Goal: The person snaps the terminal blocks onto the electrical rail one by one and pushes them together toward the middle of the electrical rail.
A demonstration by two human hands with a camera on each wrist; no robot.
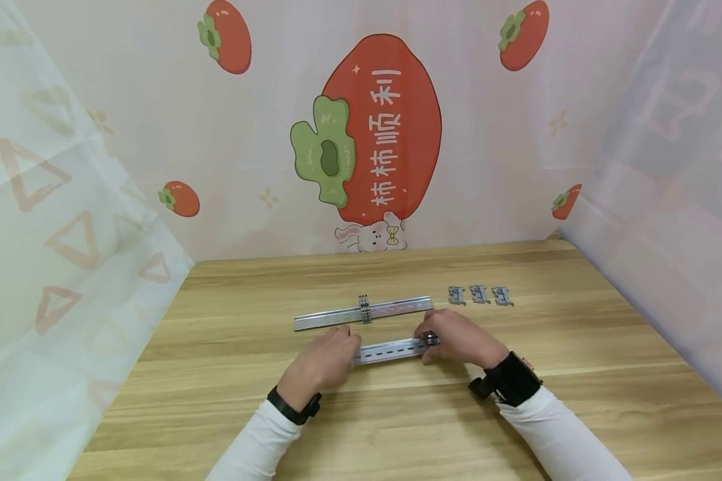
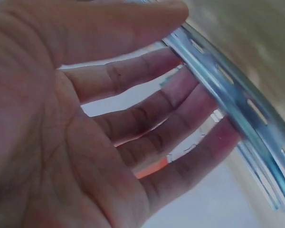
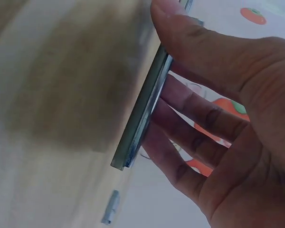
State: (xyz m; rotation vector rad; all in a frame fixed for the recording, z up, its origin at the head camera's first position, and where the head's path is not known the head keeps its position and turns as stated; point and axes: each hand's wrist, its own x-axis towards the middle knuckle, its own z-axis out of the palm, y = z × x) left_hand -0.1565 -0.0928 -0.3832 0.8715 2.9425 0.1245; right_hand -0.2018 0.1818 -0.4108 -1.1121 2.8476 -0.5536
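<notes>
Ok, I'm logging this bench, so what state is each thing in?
Left hand: pinching the near rail.
Right hand: gripping the near rail close to one end.
Near rail: held by both hands.
Dark piece: at the right hand; whether fastened, can't tell.
Far rail: lying on the table, unheld.
Block cluster: set across the far rail.
Three grey blocks: loose, in a row.

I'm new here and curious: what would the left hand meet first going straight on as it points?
Past the near rail it grips, the left hand would probably meet the far rail, around the grey clips at its middle. The hand's height above the table is unclear, so it might pass over.
</notes>
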